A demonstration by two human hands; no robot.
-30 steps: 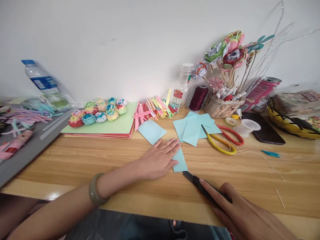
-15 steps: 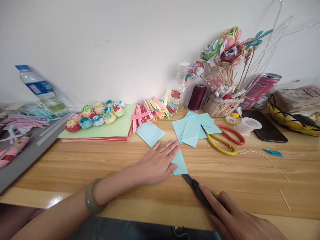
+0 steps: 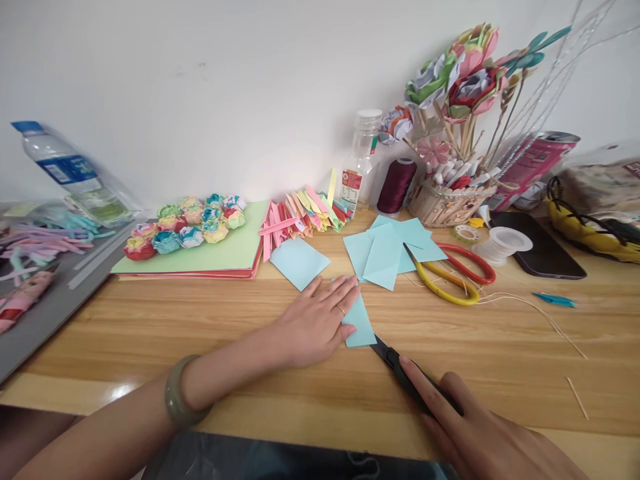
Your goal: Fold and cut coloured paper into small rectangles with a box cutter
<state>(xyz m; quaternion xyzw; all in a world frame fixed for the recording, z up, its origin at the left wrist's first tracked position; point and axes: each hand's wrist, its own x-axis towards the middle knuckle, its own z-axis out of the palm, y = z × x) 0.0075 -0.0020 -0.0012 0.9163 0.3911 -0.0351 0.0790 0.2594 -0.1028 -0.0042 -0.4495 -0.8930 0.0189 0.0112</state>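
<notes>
My left hand (image 3: pixel 317 323) lies flat with fingers stretched out, pressing a folded light-blue paper (image 3: pixel 360 323) onto the wooden table. A ring and a green bangle are on that hand and arm. My right hand (image 3: pixel 470 417) is closed around the handle of black scissors (image 3: pixel 395 363). Their blades look closed, and the tip meets the paper's lower right corner. Whether the tip lies inside the fold I cannot tell. Beyond my left hand rests a single pale-blue sheet (image 3: pixel 300 263). Several more light-blue paper pieces (image 3: pixel 383 257) overlap to its right.
Red-and-yellow-handled scissors (image 3: pixel 450 297) lie right of the papers, near a white spool (image 3: pixel 503 247) and a phone (image 3: pixel 540 247). Paper flowers stand in a basket (image 3: pixel 450 203) by purple thread (image 3: pixel 397 187). Crumpled paper flowers (image 3: pixel 190 237) sit on green paper (image 3: pixel 245 233), near folded strips (image 3: pixel 300 220).
The scissors' tip has shifted slightly up and right along the paper's lower corner. My left hand stays on the paper. The whole view has shifted a little.
</notes>
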